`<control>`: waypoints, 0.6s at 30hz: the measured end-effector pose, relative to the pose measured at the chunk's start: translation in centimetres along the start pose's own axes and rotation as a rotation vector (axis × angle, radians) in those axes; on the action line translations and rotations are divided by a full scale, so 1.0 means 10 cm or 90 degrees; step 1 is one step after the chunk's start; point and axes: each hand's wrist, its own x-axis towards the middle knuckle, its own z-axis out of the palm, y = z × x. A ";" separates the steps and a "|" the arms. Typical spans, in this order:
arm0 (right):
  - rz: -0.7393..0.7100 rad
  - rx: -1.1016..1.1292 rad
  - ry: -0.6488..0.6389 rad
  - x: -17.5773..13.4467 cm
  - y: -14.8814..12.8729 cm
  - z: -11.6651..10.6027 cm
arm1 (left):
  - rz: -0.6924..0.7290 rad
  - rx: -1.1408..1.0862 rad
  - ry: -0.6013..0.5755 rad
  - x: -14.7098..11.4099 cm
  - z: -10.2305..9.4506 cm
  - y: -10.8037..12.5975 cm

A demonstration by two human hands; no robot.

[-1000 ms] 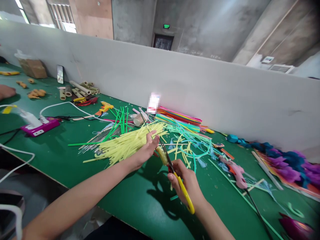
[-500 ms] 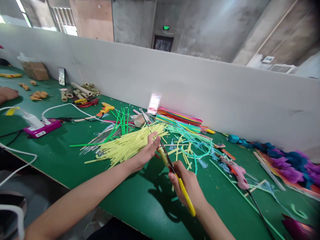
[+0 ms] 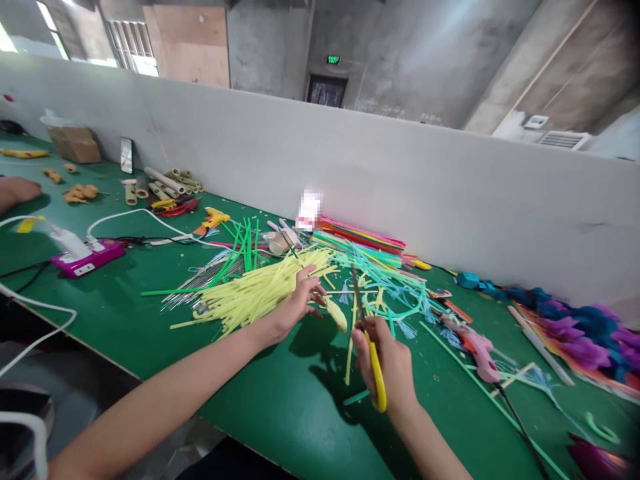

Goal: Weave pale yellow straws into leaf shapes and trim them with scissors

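The left grip [image 3: 306,297] pinches a fuzzy yellow piece [image 3: 336,316] by its upper end, seemingly leaving the four-o'clock end exposed. The right grip [image 3: 369,333] clamps yellow-handled scissors [image 3: 379,377], blades toward twelve, clear of it. Yellow strips [image 3: 260,288] lie at nine, handily close.

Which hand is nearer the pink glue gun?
Right. The right hand, holding yellow-handled scissors, is left of the pink glue gun; the left hand, holding a pale-yellow fuzzy piece, is farther left.
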 end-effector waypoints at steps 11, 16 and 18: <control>0.099 -0.276 -0.005 0.15 0.60 -0.09 | 0.088 -0.052 0.038 -0.05 0.07 0.12; 0.112 -0.051 0.046 0.17 0.48 -0.07 | 0.159 -0.081 0.021 -0.06 0.07 0.10; 0.197 0.196 -0.047 0.17 0.29 -0.07 | 0.192 -0.081 0.014 -0.06 0.08 0.08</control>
